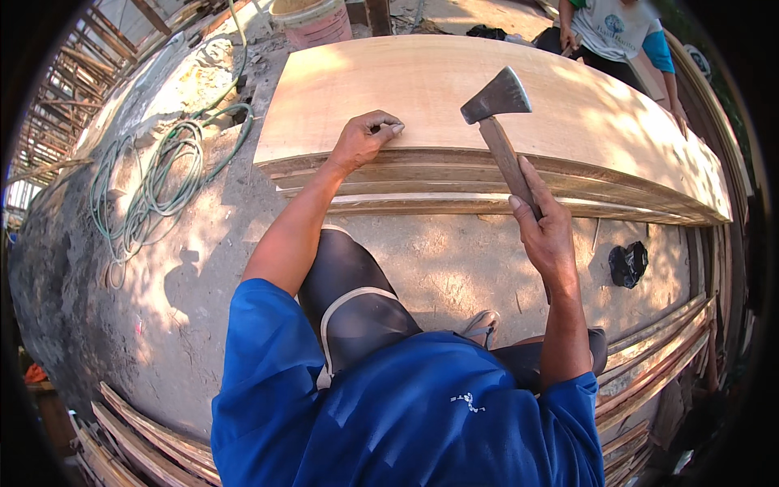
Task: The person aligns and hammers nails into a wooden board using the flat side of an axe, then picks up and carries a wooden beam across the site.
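My right hand (542,223) is wrapped round the wooden handle of a hatchet (505,150). The hatchet is raised, its dark metal head above the near edge of a large pale plywood sheet (406,89). Over the left part of that sheet, near its front edge, my left hand (367,140) is closed with thumb and fingers pinched together. Whatever those fingers hold, if anything, is too small to make out. Beneath the top sheet lie more boards in a stack (454,180).
Coiled green hose (174,183) lies on the ground at left, with a bucket (312,23) behind. Another person (613,36) is at the sheet's far right. A black plastic bag (628,265) and timber strips (661,349) are at right; more strips (154,442) lie lower left.
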Demonstrator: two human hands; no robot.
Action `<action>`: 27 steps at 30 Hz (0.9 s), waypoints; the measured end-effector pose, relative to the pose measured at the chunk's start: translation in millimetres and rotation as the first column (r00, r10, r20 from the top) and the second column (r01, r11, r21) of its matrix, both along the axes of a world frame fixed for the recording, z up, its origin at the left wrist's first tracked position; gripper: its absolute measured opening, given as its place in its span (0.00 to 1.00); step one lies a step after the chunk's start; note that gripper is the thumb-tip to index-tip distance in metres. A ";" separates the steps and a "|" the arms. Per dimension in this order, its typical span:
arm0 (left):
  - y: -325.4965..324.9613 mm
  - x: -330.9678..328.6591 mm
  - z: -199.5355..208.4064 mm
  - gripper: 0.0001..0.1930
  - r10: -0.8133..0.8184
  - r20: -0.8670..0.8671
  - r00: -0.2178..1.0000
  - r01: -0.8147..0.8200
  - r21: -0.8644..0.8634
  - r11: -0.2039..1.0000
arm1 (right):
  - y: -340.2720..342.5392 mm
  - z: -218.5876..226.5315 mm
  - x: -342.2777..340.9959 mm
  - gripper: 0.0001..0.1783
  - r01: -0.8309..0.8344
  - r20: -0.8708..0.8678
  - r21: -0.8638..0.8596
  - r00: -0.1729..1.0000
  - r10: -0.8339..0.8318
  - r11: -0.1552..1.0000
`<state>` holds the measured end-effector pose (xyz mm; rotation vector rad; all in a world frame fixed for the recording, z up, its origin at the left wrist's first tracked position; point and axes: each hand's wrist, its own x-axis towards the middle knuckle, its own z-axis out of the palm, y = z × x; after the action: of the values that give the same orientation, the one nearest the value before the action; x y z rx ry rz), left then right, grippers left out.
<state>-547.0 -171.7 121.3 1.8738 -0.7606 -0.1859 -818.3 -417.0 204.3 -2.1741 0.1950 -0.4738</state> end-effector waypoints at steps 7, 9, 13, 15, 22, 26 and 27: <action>15.5 5.4 -10.3 0.11 0.009 0.068 0.998 -0.007 -0.032 0.999 | 7.6 -5.1 11.2 0.30 -0.005 -0.112 -0.001 0.994 0.005 1.000; 12.4 5.4 -9.6 0.10 0.016 0.074 0.997 -0.014 -0.021 1.000 | 8.8 -7.2 14.1 0.29 -0.043 -0.032 0.003 0.999 0.043 0.999; 11.6 6.5 -10.7 0.10 0.000 0.080 0.997 0.002 -0.029 1.000 | 17.1 6.0 25.2 0.29 -0.073 0.025 -0.006 0.997 0.073 0.997; 11.2 5.9 -10.7 0.09 -0.005 -0.001 1.000 0.005 -0.047 0.999 | 22.8 16.9 32.4 0.28 -0.109 0.080 -0.012 0.991 0.110 0.994; 15.1 8.8 -11.5 0.09 -0.098 0.028 0.995 0.100 -0.090 0.991 | 42.7 22.1 66.1 0.28 -0.122 0.175 -0.176 0.973 0.153 0.977; 9.5 5.4 -8.9 0.10 -0.065 -0.005 0.998 0.065 -0.050 0.997 | 37.5 6.1 74.5 0.29 -0.161 -0.069 -0.426 0.987 0.145 0.890; 7.2 4.2 -7.0 0.10 -0.050 0.007 0.999 0.050 -0.012 0.999 | 33.2 3.9 73.9 0.29 -0.202 -0.137 -0.424 0.978 0.158 0.883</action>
<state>-542.8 -164.6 114.3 1.8456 -0.8123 -0.2061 -744.4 -383.8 208.2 -2.6291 -0.0710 -0.3233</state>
